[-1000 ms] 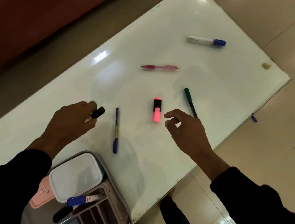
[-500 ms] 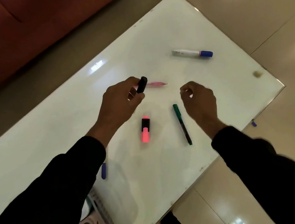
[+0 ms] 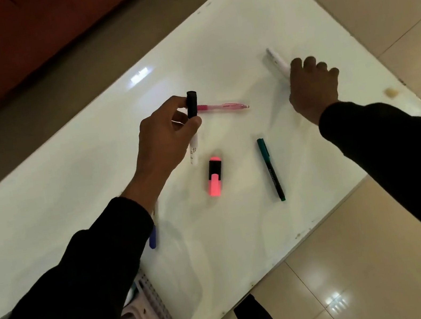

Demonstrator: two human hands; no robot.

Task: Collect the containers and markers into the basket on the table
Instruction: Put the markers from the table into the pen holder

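Head view. The left hand (image 3: pixel 165 139) is raised above the counter (image 3: pixel 70 201) and grips a black-capped marker (image 3: pixel 192 117) between thumb and curled fingers. The cap points up and away, and the white barrel runs down past the palm. Holding it this way probably keeps it secured while the other hand works, so that both can go to the basket in one trip.

The right hand (image 3: pixel 313 85) reaches to the far right part of the counter. Its fingers curl down over the near end of a white marker (image 3: pixel 275 60), whose far end projects beyond the knuckles. The frame is motion-blurred there, so whether the fingers have closed round the barrel or only cover it cannot be told.

Four writing items lie loose on the counter:
- a pink pen (image 3: pixel 222 107), just beyond the left hand;
- a pink highlighter (image 3: pixel 215 176) with a black cap, near the middle;
- a green pen (image 3: pixel 271 168), to the right of the highlighter and apart from it;
- a blue-capped pen (image 3: pixel 153 238), mostly hidden under the left sleeve.

The basket (image 3: pixel 156 304) sits at the near left edge of the counter. Only its perforated wall and part of a ribbed insert show beneath the left forearm; the rest of its contents are hidden.

Judgement: collection is partly done, with at least six items outside the basket.
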